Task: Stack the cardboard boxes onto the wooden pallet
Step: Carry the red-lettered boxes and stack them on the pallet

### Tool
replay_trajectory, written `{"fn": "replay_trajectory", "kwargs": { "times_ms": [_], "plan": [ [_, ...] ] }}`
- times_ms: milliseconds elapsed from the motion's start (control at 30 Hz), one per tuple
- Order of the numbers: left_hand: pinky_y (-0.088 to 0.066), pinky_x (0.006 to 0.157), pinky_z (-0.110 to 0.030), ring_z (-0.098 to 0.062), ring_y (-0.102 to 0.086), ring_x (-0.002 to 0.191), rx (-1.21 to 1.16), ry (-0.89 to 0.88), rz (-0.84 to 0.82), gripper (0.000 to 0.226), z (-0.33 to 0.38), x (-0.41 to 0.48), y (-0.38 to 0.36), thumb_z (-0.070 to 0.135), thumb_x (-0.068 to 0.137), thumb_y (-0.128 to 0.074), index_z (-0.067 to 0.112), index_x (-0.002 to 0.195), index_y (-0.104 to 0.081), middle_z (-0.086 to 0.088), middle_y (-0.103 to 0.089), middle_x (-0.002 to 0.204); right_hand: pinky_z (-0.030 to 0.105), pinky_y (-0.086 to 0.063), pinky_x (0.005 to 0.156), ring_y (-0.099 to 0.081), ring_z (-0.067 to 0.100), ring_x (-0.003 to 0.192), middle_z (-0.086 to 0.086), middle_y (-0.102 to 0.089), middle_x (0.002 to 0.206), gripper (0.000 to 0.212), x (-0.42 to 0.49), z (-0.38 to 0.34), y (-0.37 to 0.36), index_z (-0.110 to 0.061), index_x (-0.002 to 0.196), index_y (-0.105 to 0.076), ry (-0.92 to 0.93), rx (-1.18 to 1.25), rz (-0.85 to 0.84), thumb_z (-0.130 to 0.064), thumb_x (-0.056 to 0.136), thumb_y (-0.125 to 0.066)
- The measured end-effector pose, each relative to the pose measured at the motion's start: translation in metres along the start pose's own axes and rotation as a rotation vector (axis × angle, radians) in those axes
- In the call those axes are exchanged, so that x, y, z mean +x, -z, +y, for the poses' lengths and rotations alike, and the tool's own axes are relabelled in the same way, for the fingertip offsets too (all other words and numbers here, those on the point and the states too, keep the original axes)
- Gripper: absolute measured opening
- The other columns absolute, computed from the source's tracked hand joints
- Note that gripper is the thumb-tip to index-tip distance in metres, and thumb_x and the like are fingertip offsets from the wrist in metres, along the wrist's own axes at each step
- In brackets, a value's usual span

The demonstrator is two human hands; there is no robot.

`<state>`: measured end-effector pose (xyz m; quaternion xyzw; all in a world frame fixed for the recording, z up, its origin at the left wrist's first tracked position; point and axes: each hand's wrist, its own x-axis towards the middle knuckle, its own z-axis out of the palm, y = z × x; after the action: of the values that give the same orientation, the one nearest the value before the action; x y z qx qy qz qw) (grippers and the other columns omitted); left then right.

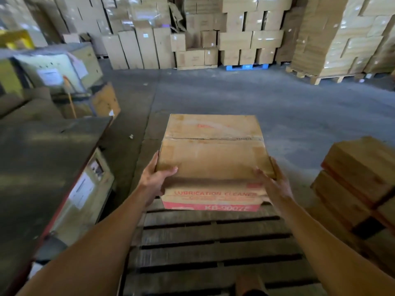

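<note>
Thumb of my left hand (156, 178) is hooking over the cardboard box (213, 154) at its near left corner, fingers along the side. I am seeing the box at the far end of the wooden pallet (213, 248). My right hand (275, 184) is clasping its right corner likewise. 1 stack of boxes (359, 178) is standing further right.

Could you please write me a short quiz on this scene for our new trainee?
1. True or false: only the left hand holds the cardboard box.
2. Its near face reads: A) LUBRICATION CLEANER, B) ENGINE OIL, C) FRAGILE GLASS?
3. On which side of the wooden pallet does the nearby stack of boxes stand?
Key: 1 false, the right hand holds it too; 2 A; 3 the person's right.
</note>
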<state>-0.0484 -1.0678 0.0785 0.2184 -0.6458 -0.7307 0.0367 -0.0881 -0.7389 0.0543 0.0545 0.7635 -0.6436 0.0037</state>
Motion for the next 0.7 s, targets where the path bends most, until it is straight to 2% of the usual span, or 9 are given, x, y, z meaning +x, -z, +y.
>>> {"fn": "replay_trajectory", "kwargs": {
  "times_ms": [67,167,233,300,400,500,633,700],
  "plan": [
    [-0.054,0.087,-0.061,-0.023,-0.059,0.100,0.020,0.026,0.026,0.089,-0.008,0.030,0.004,0.014,0.075,-0.083,0.051,0.144,-0.042,0.010,-0.060,0.114,0.062,-0.050,0.099,-0.056,0.029,0.125,-0.006,-0.054,0.141,0.079,0.031,0.014,-0.021,-0.046,0.151,-0.033,-0.053,0.012,-0.033,-0.054,0.083,-0.072],
    [-0.061,0.071,-0.047,-0.026,-0.062,0.101,0.029,0.087,0.032,0.092,-0.023,0.078,0.007,0.018,0.071,-0.084,0.050,0.145,-0.039,0.004,-0.060,0.120,0.058,-0.053,0.095,-0.059,0.021,0.116,-0.022,-0.062,0.114,0.060,0.081,0.036,-0.052,-0.053,0.135,-0.046,-0.145,0.051,-0.079,-0.048,0.083,-0.075],
    [-0.060,0.060,-0.037,-0.026,-0.068,0.094,0.038,0.132,0.055,0.075,-0.035,0.106,0.009,0.020,0.068,-0.084,0.053,0.127,-0.052,0.002,-0.066,0.113,0.048,-0.059,0.083,-0.064,0.016,0.106,-0.025,-0.066,0.104,0.047,0.115,0.051,-0.069,-0.060,0.118,-0.051,-0.224,0.083,-0.115,-0.044,0.082,-0.078],
    [-0.059,0.055,-0.031,-0.022,-0.073,0.086,0.050,0.188,0.084,0.062,-0.050,0.126,0.014,0.020,0.067,-0.085,0.056,0.110,-0.060,0.002,-0.072,0.103,0.034,-0.059,0.068,-0.069,0.009,0.096,-0.023,-0.072,0.099,0.044,0.140,0.063,-0.084,-0.064,0.109,-0.053,-0.283,0.089,-0.154,-0.043,0.080,-0.079],
    [-0.058,0.055,-0.029,-0.021,-0.072,0.091,0.056,0.265,0.087,0.054,-0.071,0.155,0.025,0.020,0.076,-0.081,0.053,0.113,-0.059,0.005,-0.074,0.106,0.024,-0.056,0.057,-0.073,0.005,0.085,-0.019,-0.074,0.099,0.047,0.173,0.077,-0.109,-0.057,0.114,-0.055,-0.367,0.074,-0.207,-0.047,0.076,-0.081],
    [-0.057,0.059,-0.035,-0.023,-0.068,0.098,0.055,0.331,0.158,0.050,-0.088,0.186,0.040,0.024,0.078,-0.080,0.058,0.107,-0.058,0.007,-0.073,0.108,0.020,-0.055,0.054,-0.072,0.000,0.085,-0.021,-0.074,0.101,0.046,0.197,0.093,-0.138,-0.057,0.113,-0.054,-0.425,0.065,-0.266,-0.045,0.078,-0.081],
    [-0.050,0.087,-0.059,-0.018,-0.060,0.107,0.041,0.408,0.136,0.055,-0.110,0.236,0.068,0.029,0.073,-0.082,0.062,0.108,-0.055,0.011,-0.069,0.114,0.033,-0.054,0.071,-0.071,0.012,0.097,-0.011,-0.073,0.108,0.050,0.226,0.120,-0.185,-0.044,0.122,-0.055,-0.481,0.006,-0.262,-0.048,0.079,-0.079],
    [-0.046,0.094,-0.065,-0.020,-0.059,0.110,0.034,0.435,0.104,0.059,-0.125,0.264,0.086,0.032,0.070,-0.083,0.059,0.114,-0.055,0.011,-0.068,0.118,0.036,-0.054,0.077,-0.069,0.015,0.102,-0.009,-0.072,0.112,0.046,0.240,0.141,-0.210,-0.047,0.120,-0.055,-0.503,-0.032,-0.254,-0.050,0.079,-0.078]
  ]
}}
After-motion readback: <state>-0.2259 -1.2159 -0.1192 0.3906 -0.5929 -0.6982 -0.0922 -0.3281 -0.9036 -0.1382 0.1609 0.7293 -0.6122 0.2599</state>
